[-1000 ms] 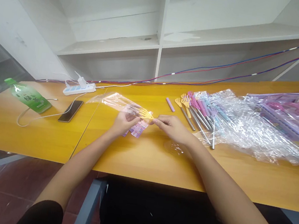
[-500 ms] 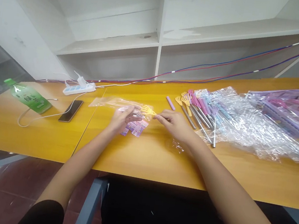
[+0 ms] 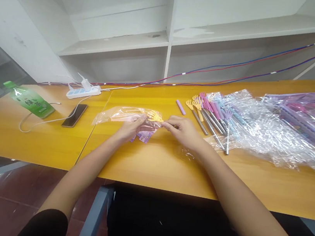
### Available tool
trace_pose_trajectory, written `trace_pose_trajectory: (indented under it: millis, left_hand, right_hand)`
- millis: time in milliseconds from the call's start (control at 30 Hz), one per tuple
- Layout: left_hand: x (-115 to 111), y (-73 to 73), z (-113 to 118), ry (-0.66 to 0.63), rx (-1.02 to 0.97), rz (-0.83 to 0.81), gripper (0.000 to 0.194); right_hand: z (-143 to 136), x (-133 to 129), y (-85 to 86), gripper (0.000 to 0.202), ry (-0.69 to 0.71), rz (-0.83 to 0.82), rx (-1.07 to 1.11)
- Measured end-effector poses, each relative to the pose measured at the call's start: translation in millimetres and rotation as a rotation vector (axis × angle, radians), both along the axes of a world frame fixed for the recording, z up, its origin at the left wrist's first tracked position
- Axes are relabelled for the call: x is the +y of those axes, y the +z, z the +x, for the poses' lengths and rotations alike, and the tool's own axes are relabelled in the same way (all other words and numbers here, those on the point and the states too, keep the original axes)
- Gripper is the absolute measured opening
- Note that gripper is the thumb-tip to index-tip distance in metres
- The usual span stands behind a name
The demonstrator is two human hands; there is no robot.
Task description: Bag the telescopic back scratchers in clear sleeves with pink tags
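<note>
My left hand is closed on a clear plastic bag, which stretches out flat to the left of it. At the bag's right end shows the yellow claw-shaped head of a back scratcher, its fingers pointing left toward my left thumb. My right hand pinches the right end of this yellow piece; the rest of it is hidden by my fingers. Just below my left hand lie small purple-and-pink printed cards, partly covered by it.
Several loose back scratchers and a purple tube lie beyond my right hand. Clear plastic bags heap up beside a purple basket. At left are a phone, a power strip and a green bottle.
The plastic bag looks wider and spread further down on its left part. The yellow claw and both hands stay nearly in place.
</note>
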State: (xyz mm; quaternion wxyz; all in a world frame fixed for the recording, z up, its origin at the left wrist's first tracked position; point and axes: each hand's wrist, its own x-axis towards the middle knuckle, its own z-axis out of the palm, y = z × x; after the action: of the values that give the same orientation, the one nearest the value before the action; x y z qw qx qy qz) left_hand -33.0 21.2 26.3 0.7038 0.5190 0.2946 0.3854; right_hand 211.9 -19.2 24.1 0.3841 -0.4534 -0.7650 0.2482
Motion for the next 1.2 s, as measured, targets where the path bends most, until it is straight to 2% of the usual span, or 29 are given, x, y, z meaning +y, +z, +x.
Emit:
trace_pose_trajectory:
  millis: [200, 467, 633, 733, 833, 900, 1100, 1200]
  left_hand:
    - [-2, 2.8, -1, 0.003, -0.028, -0.004, 0.060]
    - [-2, 1.0, 1, -0.060, -0.019, 0.019, 0.062]
    - [0, -5.4, -1, -0.102, 0.017, 0.062, 0.064]
    - [2, -10.6, -4, -0.083, 0.086, 0.104, 0.063]
    - [3, -11.9, -5, -0.037, 0.187, 0.154, 0.060]
    - [1, -10.3, -4, -0.001, 0.243, 0.196, 0.056]
    - [-9, -9.6, 4, 0.107, 0.338, 0.270, 0.049]
    - [-10, -14.9, 6, 0.155, 0.364, 0.280, 0.045]
  right_hand:
    - [3, -1, 0.8, 0.059, 0.078, -0.068, 0.011]
    - [-3, 1, -6.3, 0.059, 0.041, -0.059, 0.038]
    - [-3, 1, -6.9, 0.055, 0.003, -0.080, 0.101]
    - [-2, 3, -9.6, 0.060, -0.033, -0.189, 0.182]
    - [-2, 4, -12.2, 0.086, -0.036, -0.260, 0.266]
    - [-2, 4, -13.5, 0.094, -0.031, -0.246, 0.276]
    - [-6, 6, -20.1, 0.083, -0.048, -0.149, 0.056]
    - [-7, 8, -25.8, 0.087, -0.052, -0.127, -0.043]
